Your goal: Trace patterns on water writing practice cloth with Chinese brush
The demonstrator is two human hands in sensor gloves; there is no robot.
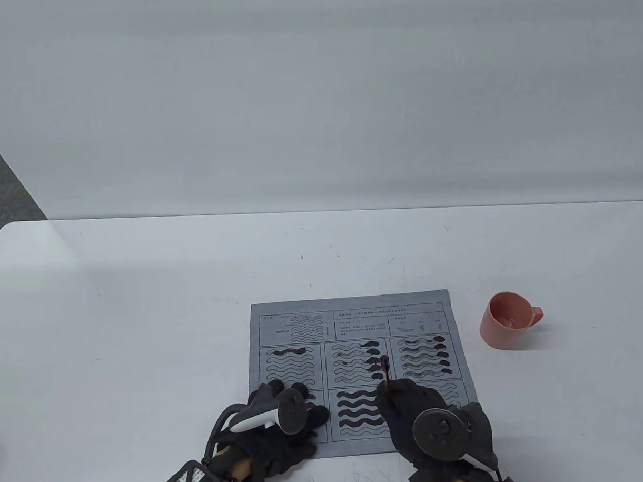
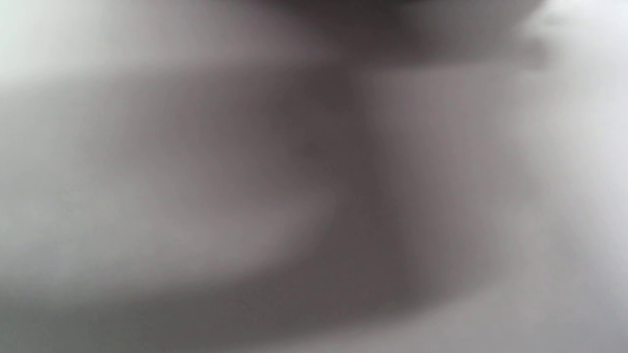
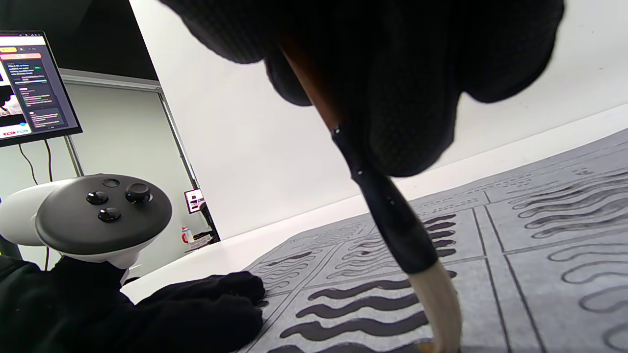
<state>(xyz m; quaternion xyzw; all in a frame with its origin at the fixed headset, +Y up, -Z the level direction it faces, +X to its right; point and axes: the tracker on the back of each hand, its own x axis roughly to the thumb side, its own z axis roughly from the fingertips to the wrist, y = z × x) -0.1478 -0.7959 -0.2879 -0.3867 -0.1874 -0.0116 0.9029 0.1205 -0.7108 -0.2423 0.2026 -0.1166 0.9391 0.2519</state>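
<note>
The grey water-writing cloth [image 1: 356, 324] lies flat near the table's front edge. It is printed with panels of wave patterns, and several waves are dark and wet. My left hand [image 1: 293, 410] rests on the cloth's lower left panels; it also shows in the right wrist view [image 3: 196, 304]. My right hand [image 1: 412, 412] grips the Chinese brush [image 1: 385, 370], whose handle end leans away over the middle panels. In the right wrist view the brush's white bristles [image 3: 436, 304] bend against the cloth [image 3: 539, 255] in the lower middle panel. The left wrist view is only blur.
A pink cup [image 1: 508, 319] stands on the white table [image 1: 145, 310] to the right of the cloth. A monitor [image 3: 34, 83] shows at the far left in the right wrist view.
</note>
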